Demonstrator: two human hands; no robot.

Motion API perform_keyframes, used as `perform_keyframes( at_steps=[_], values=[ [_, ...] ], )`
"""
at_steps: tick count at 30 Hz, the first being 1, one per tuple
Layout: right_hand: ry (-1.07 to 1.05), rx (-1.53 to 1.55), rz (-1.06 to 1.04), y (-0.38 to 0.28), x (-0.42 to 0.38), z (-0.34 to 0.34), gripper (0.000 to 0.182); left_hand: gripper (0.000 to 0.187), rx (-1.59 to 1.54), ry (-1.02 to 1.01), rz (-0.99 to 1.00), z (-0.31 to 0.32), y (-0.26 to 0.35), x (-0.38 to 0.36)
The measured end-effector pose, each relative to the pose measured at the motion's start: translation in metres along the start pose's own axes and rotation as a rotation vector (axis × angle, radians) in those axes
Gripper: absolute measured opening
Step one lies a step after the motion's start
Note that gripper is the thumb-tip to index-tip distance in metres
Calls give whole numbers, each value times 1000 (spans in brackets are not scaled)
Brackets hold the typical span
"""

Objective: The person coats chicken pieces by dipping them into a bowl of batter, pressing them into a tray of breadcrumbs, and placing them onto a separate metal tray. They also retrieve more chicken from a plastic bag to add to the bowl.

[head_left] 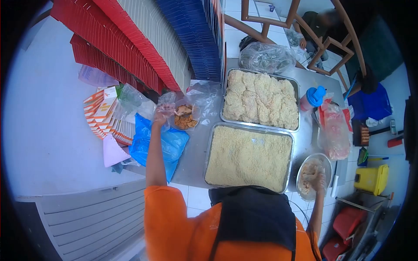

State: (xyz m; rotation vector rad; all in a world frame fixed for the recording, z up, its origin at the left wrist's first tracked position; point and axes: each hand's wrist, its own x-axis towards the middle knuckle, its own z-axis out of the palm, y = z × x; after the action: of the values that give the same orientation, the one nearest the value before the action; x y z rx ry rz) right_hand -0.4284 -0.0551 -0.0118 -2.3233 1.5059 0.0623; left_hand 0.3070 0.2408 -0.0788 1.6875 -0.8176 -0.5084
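Observation:
At the left of the table, my left hand (161, 114) is closed on the edge of a clear plastic bag (166, 103). Beside it, a clear container or bag holds brown food pieces (186, 121). My right hand (320, 180) reaches into a metal bowl (327, 159) of pale, wet, meat-like pieces (312, 167); its fingers are partly hidden among them. Between my hands lies a metal tray (206, 160) filled with beige crumbs (248, 158). Behind that, another tray (223, 100) holds crumb-coated pieces (261, 100) in rows.
Stacks of folded red, white and blue cartons (130, 39) rise at the back left. A blue plastic bag (163, 145) is near my left forearm. On the right are a blue-lidded bottle (311, 98), a bag of pink contents (335, 139) and a white-handled knife (335, 186). Another person (315, 26) sits beyond.

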Motion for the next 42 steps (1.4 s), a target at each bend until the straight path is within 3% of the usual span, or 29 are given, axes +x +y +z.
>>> perform_keyframes(
  at_steps=[1,2,4,5,7,11,13,15,17,19,20,23,26,28,29,31,32,34,35,38,40,42],
  values=[
    [58,-132,-147,-1,1,7,81,12,165,-18,22,1,6,-1],
    [55,-132,-147,-2,-2,15,81,12,166,-18,20,2,12,-3],
    [192,-203,-21,-28,-11,22,80,18,598,-36,-42,7,24,-10],
    [189,-202,-23,-30,-10,21,80,18,600,-36,-45,12,31,-15],
    [31,-161,175,-38,-7,16,74,19,669,-46,9,21,38,-24],
    [-10,-165,205,-52,-8,6,74,20,549,-67,-67,28,44,-25],
    [42,-133,175,-53,-6,7,73,21,977,-65,-129,36,62,-24],
    [63,-173,147,-47,-7,12,72,22,1056,-102,-121,37,65,-22],
    [83,-213,119,-41,-9,18,72,24,1136,-140,-115,30,39,-17],
    [133,-146,88,-38,-9,20,72,24,1186,-201,66,10,-27,-9],
    [133,-143,87,-40,-8,18,72,24,1188,-200,67,10,-23,-11],
    [89,-114,150,-46,-6,15,72,23,1023,-255,31,15,21,-19],
    [51,-129,155,-28,-4,19,71,21,852,-166,20,18,49,-23],
    [-48,-91,148,-26,-1,15,72,24,134,-66,84,14,44,-21],
    [-44,-87,144,-25,0,11,72,24,137,-62,89,12,42,-21],
    [-126,88,83,-47,2,-16,78,22,-366,-59,-176,18,66,-26],
    [-116,91,74,-43,5,-17,78,22,-364,-54,-164,23,83,-28],
    [-147,410,100,-16,4,-15,83,20,-787,-90,-181,40,142,-33],
    [-80,256,108,1,3,-4,93,20,-787,-87,-167,43,154,-34],
    [54,40,220,-33,-16,-19,106,22,-872,-79,-22,62,188,-45],
    [-7,-88,274,-41,-24,-13,112,13,-990,275,-64,90,216,-64],
    [40,-166,284,-63,-34,-3,110,12,-1035,229,-36,96,216,-71]
  ],
)
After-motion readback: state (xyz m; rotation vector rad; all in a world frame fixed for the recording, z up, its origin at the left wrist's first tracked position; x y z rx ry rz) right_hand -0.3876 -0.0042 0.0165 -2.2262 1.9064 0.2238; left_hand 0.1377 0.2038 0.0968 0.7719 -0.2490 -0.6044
